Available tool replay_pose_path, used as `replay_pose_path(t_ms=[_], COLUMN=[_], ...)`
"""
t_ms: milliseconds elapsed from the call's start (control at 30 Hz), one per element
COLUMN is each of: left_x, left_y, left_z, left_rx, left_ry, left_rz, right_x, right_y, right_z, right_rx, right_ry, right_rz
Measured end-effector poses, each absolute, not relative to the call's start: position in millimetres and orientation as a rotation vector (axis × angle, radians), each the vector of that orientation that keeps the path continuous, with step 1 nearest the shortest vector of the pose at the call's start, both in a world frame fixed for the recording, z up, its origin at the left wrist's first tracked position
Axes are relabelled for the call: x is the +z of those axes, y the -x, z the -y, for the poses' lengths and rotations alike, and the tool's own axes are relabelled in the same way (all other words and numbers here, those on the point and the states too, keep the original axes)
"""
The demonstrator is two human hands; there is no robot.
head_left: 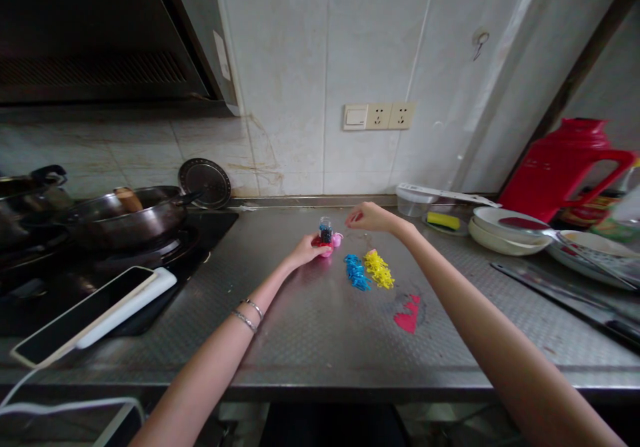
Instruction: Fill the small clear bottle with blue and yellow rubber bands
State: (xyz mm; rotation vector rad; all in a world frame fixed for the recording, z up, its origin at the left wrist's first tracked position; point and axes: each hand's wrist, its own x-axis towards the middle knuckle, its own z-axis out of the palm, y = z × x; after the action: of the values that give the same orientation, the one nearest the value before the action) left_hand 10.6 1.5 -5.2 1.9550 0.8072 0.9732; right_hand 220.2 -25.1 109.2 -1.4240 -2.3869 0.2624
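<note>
My left hand (pixel 306 250) rests on the steel counter (pixel 320 327) and grips a small pink container (pixel 334 241) with a little clear jar of dark beads (pixel 325 230) standing in it. My right hand (pixel 369 218) hovers just right of the jar, fingers pinched together on something small and reddish that I cannot make out. A pile of blue clips (pixel 356 272) and a pile of yellow clips (pixel 379 268) lie side by side just in front of both hands. A red patch (pixel 408 315) marks the counter nearer to me.
On the left, a stove holds a dark wok (pixel 127 217), with a phone on a white power bank (pixel 90 314) in front. At right stand stacked bowls and plates (pixel 505 228), a sponge (pixel 443 220), a red thermos jug (pixel 563 167) and a long knife (pixel 565 297).
</note>
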Motion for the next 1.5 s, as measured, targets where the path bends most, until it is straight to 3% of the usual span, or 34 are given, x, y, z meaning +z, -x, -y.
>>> replay_pose_path(t_ms=[300, 1033, 1500], left_x=[-6.2, -5.6, -2.0], left_y=[-13.5, -12.6, -13.3], left_z=[-1.7, 0.4, 4.3], left_rx=[0.985, 0.988, 1.002], left_ry=[-1.874, -1.92, -1.951], left_rz=[-0.79, -0.789, -0.813], right_x=[48.0, 23.5, 18.5], right_y=[-236.3, -226.3, -221.4], right_z=[69.9, 119.2, 126.5], right_rx=[0.383, -0.122, 0.004], right_ry=[1.531, 1.511, 1.417], right_rz=[2.613, 2.63, 2.514])
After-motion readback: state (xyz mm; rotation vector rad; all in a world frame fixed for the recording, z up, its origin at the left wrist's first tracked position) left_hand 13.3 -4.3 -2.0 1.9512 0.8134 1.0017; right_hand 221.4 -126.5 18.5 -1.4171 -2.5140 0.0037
